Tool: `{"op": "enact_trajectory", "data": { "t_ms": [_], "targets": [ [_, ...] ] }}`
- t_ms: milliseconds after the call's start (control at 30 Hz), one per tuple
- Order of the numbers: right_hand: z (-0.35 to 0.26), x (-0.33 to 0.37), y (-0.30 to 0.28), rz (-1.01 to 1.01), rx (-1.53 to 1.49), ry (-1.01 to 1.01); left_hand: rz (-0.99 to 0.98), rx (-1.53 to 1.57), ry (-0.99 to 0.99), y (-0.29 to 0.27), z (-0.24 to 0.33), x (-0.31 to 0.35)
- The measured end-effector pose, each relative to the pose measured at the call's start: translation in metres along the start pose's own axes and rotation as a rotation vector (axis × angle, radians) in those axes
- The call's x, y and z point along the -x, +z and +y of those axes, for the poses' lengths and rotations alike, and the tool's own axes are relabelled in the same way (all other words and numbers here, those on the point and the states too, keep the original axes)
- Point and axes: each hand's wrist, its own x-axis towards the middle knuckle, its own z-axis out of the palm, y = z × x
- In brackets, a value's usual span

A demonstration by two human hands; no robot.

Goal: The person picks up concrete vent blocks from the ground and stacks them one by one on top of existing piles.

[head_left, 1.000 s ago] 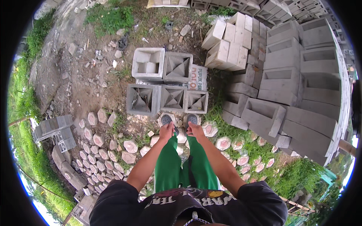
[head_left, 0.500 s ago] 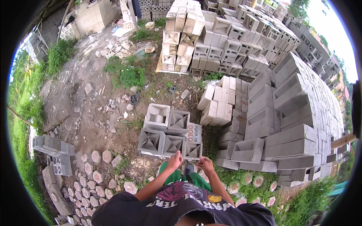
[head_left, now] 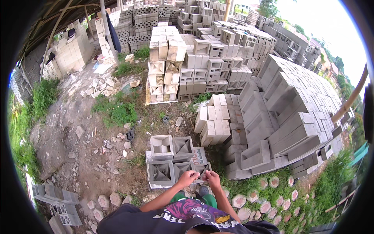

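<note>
My left hand [head_left: 188, 178] and my right hand [head_left: 212, 178] are close together in front of me, fingers curled in. Whatever they hold, if anything, is too small to make out. Below and just beyond them stands a cluster of hollow grey concrete blocks with pyramid-shaped recesses. The front left block [head_left: 161, 172] and the back left block [head_left: 161, 146] show fully, beside the back right block [head_left: 182, 148]. My hands partly cover the front middle block [head_left: 182, 167] and the front right block [head_left: 203, 167]. A printed sack [head_left: 199, 155] lies beside the back right block.
Stacked grey blocks [head_left: 257, 156] rise close on my right, with paler blocks [head_left: 215, 128] beside them. Farther ahead stands a tall stack of recessed blocks [head_left: 165, 50]. Rubble [head_left: 102, 85] lies ahead left; hexagonal pavers [head_left: 239, 201] sit in grass at lower right.
The view has tilted upward, showing more of the far stacks. My hands have come closer together, both still with curled fingers. The block cluster keeps its arrangement.
</note>
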Motion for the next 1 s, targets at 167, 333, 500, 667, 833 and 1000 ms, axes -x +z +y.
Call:
{"op": "enact_trajectory", "data": {
  "t_ms": [167,333,500,667,833,1000],
  "targets": [
    [0.007,0.052,0.007,0.202,-0.093,-0.130,-0.113,0.035,0.053,0.015,-0.013,0.006],
    [0.041,0.101,-0.027,0.476,-0.085,-0.120,-0.309,-0.141,0.031,0.035,0.004,0.013],
    [0.071,0.139,-0.060,0.684,-0.056,-0.153,-0.387,-0.272,0.121,0.066,0.010,0.016],
    [0.057,0.179,-0.107,0.827,-0.091,-0.153,-0.507,-0.380,0.065,0.137,0.029,0.006],
    [0.035,0.235,-0.174,0.996,-0.166,-0.256,-0.706,-0.427,0.136,0.235,0.072,-0.002],
    [0.079,0.303,-0.254,1.125,-0.346,-0.312,-0.945,-0.418,0.115,0.355,0.055,0.011]
  ]
}}
